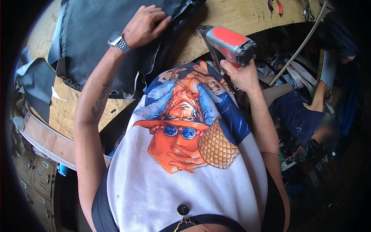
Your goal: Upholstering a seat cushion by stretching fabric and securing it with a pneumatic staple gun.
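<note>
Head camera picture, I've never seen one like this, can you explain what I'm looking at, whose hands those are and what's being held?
This is one picture from a wide fisheye camera worn on a person's head, looking down. That is why straight edges curve and the person's own printed shirt fills the middle.

Both forearms belong to that person. The left hand, with a metal wristwatch, presses flat on a sheet of dark grey fabric spread over a wooden board. The right hand has its fingers closed around the grip of a red and grey power tool, which looks like a staple gun, nose toward the board's edge.

Red-handled pliers lie on the board at the top. At right, another person is at work lower down.
</note>
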The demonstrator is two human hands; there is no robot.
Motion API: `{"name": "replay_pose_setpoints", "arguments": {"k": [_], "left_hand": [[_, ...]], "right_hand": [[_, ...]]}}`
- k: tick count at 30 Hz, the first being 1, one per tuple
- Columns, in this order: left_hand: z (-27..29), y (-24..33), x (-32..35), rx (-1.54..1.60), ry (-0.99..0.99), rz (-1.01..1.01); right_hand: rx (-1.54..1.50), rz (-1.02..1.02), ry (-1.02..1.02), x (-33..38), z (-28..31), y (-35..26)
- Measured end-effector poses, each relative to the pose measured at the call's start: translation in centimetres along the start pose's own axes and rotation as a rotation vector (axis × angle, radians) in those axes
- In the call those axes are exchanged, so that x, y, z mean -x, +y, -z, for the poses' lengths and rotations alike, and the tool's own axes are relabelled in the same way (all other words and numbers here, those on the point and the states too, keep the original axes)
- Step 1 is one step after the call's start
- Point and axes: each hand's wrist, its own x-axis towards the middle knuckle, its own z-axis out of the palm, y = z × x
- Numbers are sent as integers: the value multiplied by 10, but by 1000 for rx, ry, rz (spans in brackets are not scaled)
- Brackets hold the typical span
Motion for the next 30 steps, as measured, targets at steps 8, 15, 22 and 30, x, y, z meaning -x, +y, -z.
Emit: {"name": "replay_pose_setpoints", "arguments": {"k": [8,15,22,30], "left_hand": [[23,39,-50,-147,-229,182],[-4,17,-37,-210,-38,-31],[-8,15,-37,-171,16,-56],[-4,-12,-35,988,448,440]], "right_hand": [[34,341,182,-6,-4,0],[78,419,156,-22,3,2],[305,266,77,-46,-1,-13],[257,295,33,-32,7,-19]]}}
